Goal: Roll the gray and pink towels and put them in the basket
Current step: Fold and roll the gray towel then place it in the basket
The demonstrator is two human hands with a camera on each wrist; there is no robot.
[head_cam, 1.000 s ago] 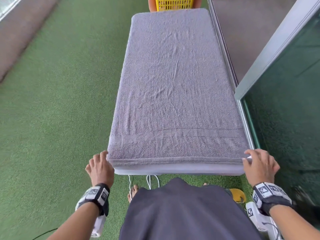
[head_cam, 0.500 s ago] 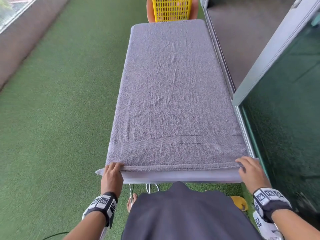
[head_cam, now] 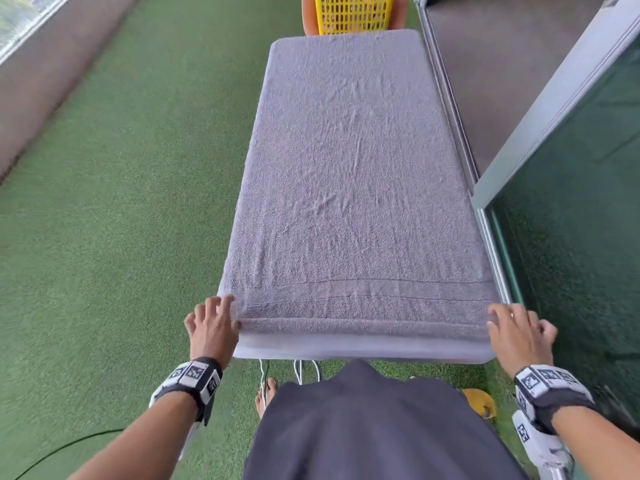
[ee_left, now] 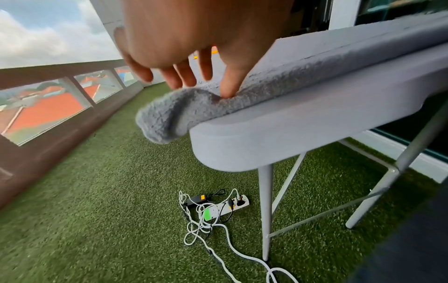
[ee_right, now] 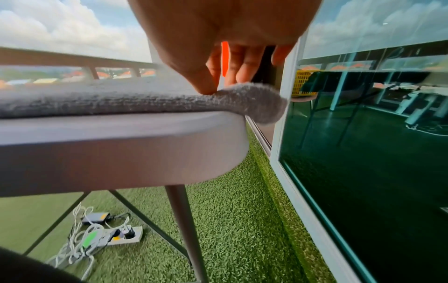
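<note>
A gray towel (head_cam: 353,185) lies flat along the whole white table (head_cam: 363,348), its near edge turned over into a thin roll. My left hand (head_cam: 221,313) is at the near left corner. In the left wrist view its thumb presses into the roll (ee_left: 181,113) while the straight fingers (ee_left: 184,80) hang just behind it. My right hand (head_cam: 502,320) is at the near right corner and pinches the rolled end (ee_right: 254,101) between thumb and fingers. The yellow basket (head_cam: 353,13) stands past the table's far end. No pink towel is in view.
An orange chair (head_cam: 308,19) holds the basket. A glass door and its frame (head_cam: 571,237) run close along the table's right side. A power strip with tangled cables (ee_left: 218,206) lies on the green turf under the table. A low balcony wall (head_cam: 41,98) runs along the left.
The towel's near edge, hanging at the table's front before, is now folded over onto the top as a thin roll. Both hands moved forward onto the corners.
</note>
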